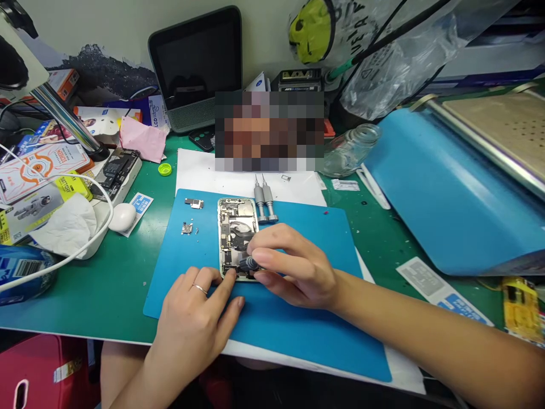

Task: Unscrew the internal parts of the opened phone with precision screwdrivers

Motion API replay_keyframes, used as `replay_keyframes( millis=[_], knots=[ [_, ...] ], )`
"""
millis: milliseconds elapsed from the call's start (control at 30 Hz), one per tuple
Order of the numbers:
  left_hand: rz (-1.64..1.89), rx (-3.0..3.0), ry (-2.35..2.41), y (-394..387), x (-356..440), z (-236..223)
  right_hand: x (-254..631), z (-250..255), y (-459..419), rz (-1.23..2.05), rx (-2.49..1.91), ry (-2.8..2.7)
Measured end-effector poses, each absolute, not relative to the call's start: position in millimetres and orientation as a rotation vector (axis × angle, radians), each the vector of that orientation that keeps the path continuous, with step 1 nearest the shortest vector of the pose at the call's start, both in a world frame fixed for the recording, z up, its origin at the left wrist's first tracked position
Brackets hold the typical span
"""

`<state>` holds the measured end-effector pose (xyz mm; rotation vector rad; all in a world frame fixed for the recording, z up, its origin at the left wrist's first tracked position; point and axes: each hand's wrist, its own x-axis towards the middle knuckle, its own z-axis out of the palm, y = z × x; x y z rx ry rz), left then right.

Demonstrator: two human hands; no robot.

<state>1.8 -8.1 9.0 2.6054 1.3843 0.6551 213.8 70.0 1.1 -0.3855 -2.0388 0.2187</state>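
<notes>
An opened phone point(227, 227) lies on a blue mat point(306, 329), its circuit boards and inner parts bare. My left hand point(198, 309) rests at the phone's lower left, fingers stretched out, with the index fingertip touching the bottom edge. Over the phone's lower right, my right hand point(300, 264) has its fingers curled together in a pinch. A small dark ribbed piece point(248, 263) shows at those fingertips; its kind is unclear. Two grey screwdrivers point(264, 199) lie just above the right hand. Left of the phone are small metal parts point(187, 228) and a bracket-like piece point(195, 203).
A glass jar point(351, 150) lies tilted behind the mat. To the right stands a machine with a blue sheet point(443, 204). Boxes point(46, 165), another opened phone point(117, 170) and a white cable point(108, 218) crowd the left. A dark display point(198, 62) stands at the back.
</notes>
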Motion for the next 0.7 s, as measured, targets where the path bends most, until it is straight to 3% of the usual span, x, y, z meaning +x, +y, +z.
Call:
replay_keyframes(
  millis=[700],
  knots=[
    [0.663,2.596,1.373,-7.5,1.8,6.9,212.3,1.8,68.4,0.242,-0.376,-2.042]
  ],
)
